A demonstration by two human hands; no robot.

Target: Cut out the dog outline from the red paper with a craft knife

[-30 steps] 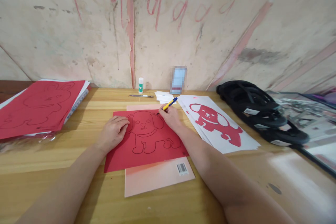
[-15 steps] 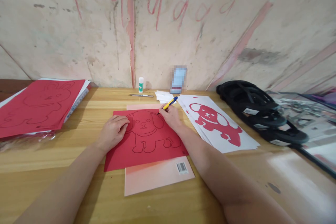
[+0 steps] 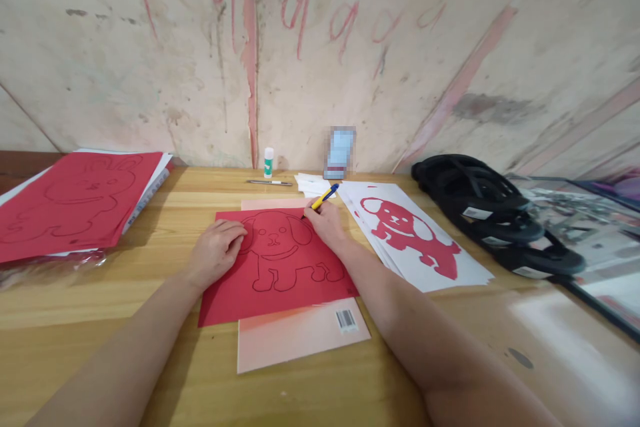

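A red paper sheet point(image 3: 235, 293) with a dog outline drawn on it lies on a pink book point(image 3: 295, 340) on the wooden table point(image 3: 100, 320). My left hand point(image 3: 216, 255) rests flat on the sheet's left edge, fingers together, pressing it down. My right hand point(image 3: 327, 223) grips a yellow and blue pen point(image 3: 325, 197), its tip touching the sheet at the dog's right ear. To the right lies a white sheet point(image 3: 435, 250) bearing a red cut-out dog point(image 3: 407, 233).
A stack of red and white papers point(image 3: 70, 203) lies at the far left. A glue stick point(image 3: 269, 162), a thin tool point(image 3: 269, 182) and a blurred blue box point(image 3: 340, 150) stand by the wall. Black looped straps point(image 3: 495, 213) and a glass-topped surface point(image 3: 595, 240) fill the right.
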